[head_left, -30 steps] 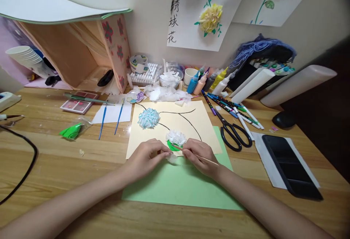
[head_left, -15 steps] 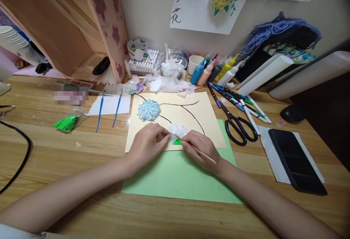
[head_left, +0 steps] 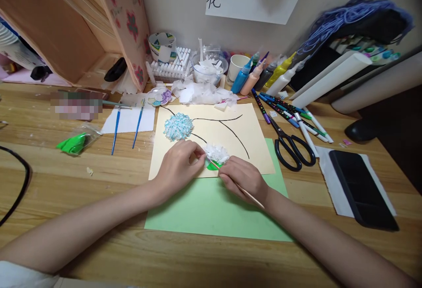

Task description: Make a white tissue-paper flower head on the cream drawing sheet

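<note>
as the right hand (head_left: 244, 177) grips a stick (head_left: 252, 198), the left hand (head_left: 180, 161) half-curls by white petals (head_left: 217, 152), grasp unclear

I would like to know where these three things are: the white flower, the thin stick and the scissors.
White flower (head_left: 216, 153): head view, middle of the petals.
Thin stick (head_left: 249, 195): head view, lower part of its shaft.
Scissors (head_left: 282, 135): head view, near the joint.

Soft indoor light in here, faint shadows on pale-green rectangular paper sheet (head_left: 211, 213), dim flat grey wall (head_left: 180, 4), dark upper r. corner, wide-angle stretch & blur nr. edges, pinkish pixelated patch (head_left: 76, 106) at l.
</note>
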`<state>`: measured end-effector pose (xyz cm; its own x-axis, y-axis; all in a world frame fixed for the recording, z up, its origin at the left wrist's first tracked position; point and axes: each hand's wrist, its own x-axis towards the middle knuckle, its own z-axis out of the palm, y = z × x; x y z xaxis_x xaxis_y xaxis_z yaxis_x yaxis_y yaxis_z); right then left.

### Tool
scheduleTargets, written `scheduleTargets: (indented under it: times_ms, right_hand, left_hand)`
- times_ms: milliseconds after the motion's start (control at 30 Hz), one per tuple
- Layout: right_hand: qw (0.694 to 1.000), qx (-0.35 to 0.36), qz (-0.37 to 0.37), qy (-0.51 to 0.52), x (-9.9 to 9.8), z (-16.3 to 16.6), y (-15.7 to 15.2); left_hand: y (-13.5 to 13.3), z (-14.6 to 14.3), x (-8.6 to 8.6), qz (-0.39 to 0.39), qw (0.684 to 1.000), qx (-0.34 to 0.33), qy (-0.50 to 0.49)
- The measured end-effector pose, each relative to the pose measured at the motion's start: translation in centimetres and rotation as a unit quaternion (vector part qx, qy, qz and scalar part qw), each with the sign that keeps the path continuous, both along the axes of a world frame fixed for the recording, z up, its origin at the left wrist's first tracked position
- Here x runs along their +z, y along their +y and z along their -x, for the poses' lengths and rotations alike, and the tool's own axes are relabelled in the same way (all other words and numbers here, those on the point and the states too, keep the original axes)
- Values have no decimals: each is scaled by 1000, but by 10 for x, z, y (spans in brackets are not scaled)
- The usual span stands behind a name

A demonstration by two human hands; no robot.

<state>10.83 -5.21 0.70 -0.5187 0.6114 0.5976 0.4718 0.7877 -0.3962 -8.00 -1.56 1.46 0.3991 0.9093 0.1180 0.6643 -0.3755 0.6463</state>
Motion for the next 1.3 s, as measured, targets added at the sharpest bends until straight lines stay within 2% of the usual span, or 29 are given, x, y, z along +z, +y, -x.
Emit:
scheduleTargets:
  times_ms: [200,433,567,700,833,933,1067,1133,1300]
  right_hand:
    - [999,-17,4,-35,-4,1,0]
    - [998,-50,42,-15,-4,0,1]
    - [983,-107,149,16,0,0,2]
    - [938,-172,287,92,10,10,10]
    - [903,-196,347,162,16,18,19]
    - [907,-189,327,186,11,17,18]
    - [948,-170,220,158,4,11,11]
    - [958,-170,182,140,3,11,9]
    - [968,-164,165,95,3,14,13]
  left_hand:
    - [1,1,-2,4,1000,0,-9]
    - [-2,1,-4,36,998,30,-36]
    - [-2,1,-5,53,997,41,-46]
    - [-2,1,-4,59,996,42,-48]
    - [-3,2,-3,63,996,42,-48]
    - [-3,2,-4,62,996,42,-50]
    - [-2,2,-4,61,996,42,-59]
    - [-2,2,-3,63,995,40,-60]
    - [-2,3,-3,67,995,32,-62]
